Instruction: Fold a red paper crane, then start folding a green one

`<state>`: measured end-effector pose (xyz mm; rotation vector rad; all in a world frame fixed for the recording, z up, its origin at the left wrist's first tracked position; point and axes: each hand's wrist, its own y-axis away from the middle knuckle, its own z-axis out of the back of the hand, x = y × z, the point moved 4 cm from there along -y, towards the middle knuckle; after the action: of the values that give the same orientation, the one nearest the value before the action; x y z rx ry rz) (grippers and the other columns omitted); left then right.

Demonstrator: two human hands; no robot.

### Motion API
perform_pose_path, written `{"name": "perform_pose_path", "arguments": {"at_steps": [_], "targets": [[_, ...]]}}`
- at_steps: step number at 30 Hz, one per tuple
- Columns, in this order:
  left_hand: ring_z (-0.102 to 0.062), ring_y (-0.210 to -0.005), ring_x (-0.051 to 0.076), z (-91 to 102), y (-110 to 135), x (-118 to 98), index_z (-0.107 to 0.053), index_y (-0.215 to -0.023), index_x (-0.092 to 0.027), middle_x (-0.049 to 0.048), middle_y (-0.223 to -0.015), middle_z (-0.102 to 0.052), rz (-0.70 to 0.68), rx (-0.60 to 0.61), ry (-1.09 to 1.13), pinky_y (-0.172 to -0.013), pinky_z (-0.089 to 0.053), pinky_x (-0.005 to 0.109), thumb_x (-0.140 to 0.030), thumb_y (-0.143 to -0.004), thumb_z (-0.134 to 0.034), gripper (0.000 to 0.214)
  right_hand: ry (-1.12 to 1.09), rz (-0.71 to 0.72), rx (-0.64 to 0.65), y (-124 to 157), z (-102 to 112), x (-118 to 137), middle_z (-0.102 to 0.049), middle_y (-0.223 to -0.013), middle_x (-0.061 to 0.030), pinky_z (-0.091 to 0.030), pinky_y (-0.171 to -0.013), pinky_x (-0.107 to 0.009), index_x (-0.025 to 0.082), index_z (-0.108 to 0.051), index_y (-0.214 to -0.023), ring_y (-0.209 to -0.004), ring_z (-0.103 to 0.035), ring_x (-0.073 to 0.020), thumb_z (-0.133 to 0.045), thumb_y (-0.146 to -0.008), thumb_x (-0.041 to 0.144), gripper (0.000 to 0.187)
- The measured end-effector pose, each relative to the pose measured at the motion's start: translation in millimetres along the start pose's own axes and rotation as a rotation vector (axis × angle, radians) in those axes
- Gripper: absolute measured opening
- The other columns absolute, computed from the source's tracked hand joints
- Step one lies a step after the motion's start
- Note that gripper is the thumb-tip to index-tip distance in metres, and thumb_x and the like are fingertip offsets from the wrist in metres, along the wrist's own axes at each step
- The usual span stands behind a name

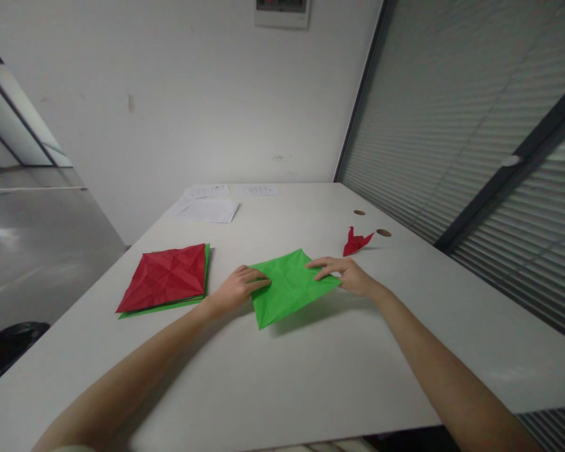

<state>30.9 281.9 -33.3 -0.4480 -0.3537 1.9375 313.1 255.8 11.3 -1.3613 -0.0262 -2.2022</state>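
Green paper sheet, creased, roughly square: raised over the middle of the white table, one corner pointing to the far edge, one to the near. Left hand: half-curled, gripping the sheet's left side. Right hand: loosely spread, gripping its right corner. Black plastic bag, beside the left edge: contents not discernible.

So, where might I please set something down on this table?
Table is bare between the forearms, nearer than the green sheet, and from right forearm to blinds. The red-topped stack crowds the left, papers the far left.
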Motion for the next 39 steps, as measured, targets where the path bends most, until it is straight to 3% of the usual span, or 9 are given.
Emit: {"name": "perform_pose_path", "arguments": {"at_steps": [3, 8, 11, 14, 22, 27, 35, 37, 39], "targets": [[-0.061, -0.11, 0.023, -15.8, 1, -9, -0.054, -0.133, -0.023, 0.0114, -0.123, -0.062, -0.036, 0.184, 0.006, -0.098, -0.044, 0.036, -0.016, -0.087, -0.049, 0.047, 0.119, -0.062, 0.058, 17, -9, -32, -0.071, -0.113, -0.0123, -0.046, -0.098, -0.046, 0.024, -0.078, -0.091, -0.105, -0.064, -0.0267, -0.073, -0.072, 0.052, 0.035], [-0.052, -0.124, 0.027, -23.0, 1, -18, -0.052, -0.134, -0.019, 0.0139, -0.133, -0.054, -0.052, 0.26, 0.049, -0.108, -0.039, 0.039, -0.023, -0.084, -0.054, 0.051, 0.214, -0.09, 0.03, 23, -12, -62, -0.066, -0.123, -0.0089, -0.037, -0.108, -0.048, 0.025, -0.073, -0.108, -0.124, -0.052, -0.0259, -0.062, -0.082, 0.043, 0.033], [-0.049, -0.128, 0.026, -26.4, 3, -18, -0.055, -0.13, -0.017, 0.0144, -0.133, -0.054, -0.044, 0.248, 0.073, -0.113, -0.034, 0.042, -0.018, -0.083, -0.053, 0.048, 0.264, -0.142, 0.058, 20, -14, -68, -0.066, -0.123, -0.0079, -0.033, -0.111, -0.05, 0.024, -0.075, -0.105, -0.131, -0.045, -0.0268, -0.06, -0.082, 0.038, 0.03], [-0.052, -0.125, 0.025, -28.6, 4, -17, -0.059, -0.126, -0.019, 0.013, -0.129, -0.057, 0.005, 0.212, 0.134, -0.109, -0.04, 0.04, -0.017, -0.083, -0.052, 0.044, 0.258, -0.183, 0.073, 21, -16, -70, -0.066, -0.123, -0.0079, -0.034, -0.11, -0.05, 0.024, -0.076, -0.099, -0.133, -0.043, -0.0276, -0.061, -0.081, 0.038, 0.028], [-0.06, -0.114, 0.025, -25.3, 1, -13, -0.065, -0.118, -0.017, 0.0135, -0.113, -0.062, 0.072, 0.153, 0.214, -0.096, -0.05, 0.034, -0.02, -0.084, -0.054, 0.035, 0.207, -0.124, 0.079, 24, -17, -74, -0.073, -0.11, -0.0078, -0.038, -0.106, -0.048, 0.024, -0.078, -0.092, -0.119, -0.054, -0.0271, -0.063, -0.081, 0.045, 0.028], [-0.062, -0.108, 0.023, -27.2, 2, -4, -0.068, -0.112, -0.018, 0.0123, -0.105, -0.064, 0.092, 0.138, 0.175, -0.093, -0.05, 0.033, -0.024, -0.089, -0.052, 0.029, 0.233, -0.127, 0.076, 23, -17, -75, -0.071, -0.112, -0.009, -0.041, -0.101, -0.046, 0.024, -0.075, -0.106, -0.116, -0.054, -0.0278, -0.066, -0.078, 0.048, 0.038], [-0.062, -0.107, 0.023, -30.2, 4, 4, -0.071, -0.104, -0.016, 0.0124, -0.097, -0.062, 0.096, 0.102, 0.258, -0.089, -0.05, 0.032, -0.03, -0.091, -0.051, 0.027, 0.204, -0.124, 0.068, 26, -15, -72, -0.071, -0.113, -0.0092, -0.037, -0.104, -0.047, 0.024, -0.078, -0.092, -0.117, -0.052, -0.0276, -0.061, -0.081, 0.054, 0.036], [-0.063, -0.102, 0.022, -31.4, 3, 5, -0.071, -0.102, -0.016, 0.0124, -0.101, -0.064, 0.161, 0.068, 0.311, -0.088, -0.05, 0.031, -0.032, -0.091, -0.051, 0.028, 0.152, -0.128, 0.019, 26, -17, -70, -0.07, -0.11, -0.0099, -0.042, -0.098, -0.043, 0.022, -0.078, -0.092, -0.109, -0.057, -0.0265, -0.063, -0.079, 0.054, 0.038], [-0.065, -0.089, 0.02, -33.0, 2, 8, -0.065, -0.114, -0.016, 0.0102, -0.102, -0.067, 0.3, -0.005, 0.382, -0.082, -0.052, 0.031, -0.034, -0.09, -0.053, 0.033, 0.078, -0.164, -0.054, 24, -21, -70, -0.071, -0.096, -0.0087, -0.048, -0.085, -0.038, 0.018, -0.076, -0.086, -0.091, -0.062, -0.0235, -0.063, -0.078, 0.055, 0.041]]}}
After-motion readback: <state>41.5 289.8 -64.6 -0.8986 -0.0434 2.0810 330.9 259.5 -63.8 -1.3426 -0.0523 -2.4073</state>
